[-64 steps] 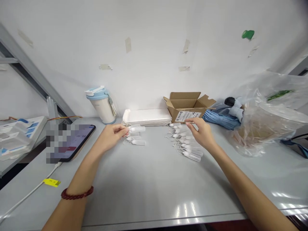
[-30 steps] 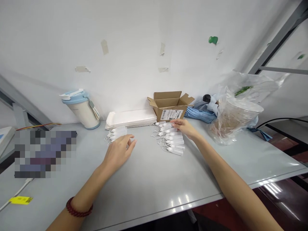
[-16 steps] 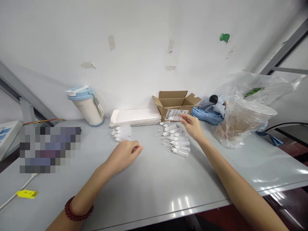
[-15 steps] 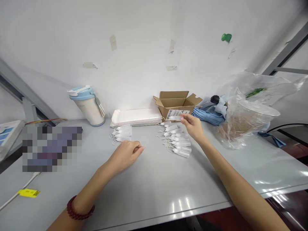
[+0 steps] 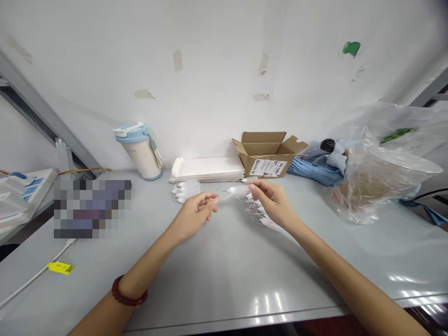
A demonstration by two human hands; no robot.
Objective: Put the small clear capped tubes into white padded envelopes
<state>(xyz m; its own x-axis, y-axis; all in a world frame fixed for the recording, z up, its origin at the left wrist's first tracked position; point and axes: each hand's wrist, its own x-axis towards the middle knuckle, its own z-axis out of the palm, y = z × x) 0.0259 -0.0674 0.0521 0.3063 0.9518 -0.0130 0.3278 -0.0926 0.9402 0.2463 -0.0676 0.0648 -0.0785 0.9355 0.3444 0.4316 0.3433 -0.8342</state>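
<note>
My right hand pinches a small white translucent bottle by its right end. From the bottle's left end a thin dark needle-like tip points toward my left hand. That hand is closed, thumb against fingers, at a small pale bit too fine to name; a faint whitish streak runs between it and the bottle. Below and behind my right hand lies a group of similar bottles with thin pale loops, partly hidden. Another small group of bottles lies beyond my left hand.
A stack of white flat packs and an open cardboard box stand against the wall. Left are a tumbler, a blurred-out item and a cable. Right are blue bundled strips and a plastic-wrapped tub.
My right hand has brought the bottle down and left from in front of the box. My left hand has risen toward it, closing the gap. The view has turned slightly left.
</note>
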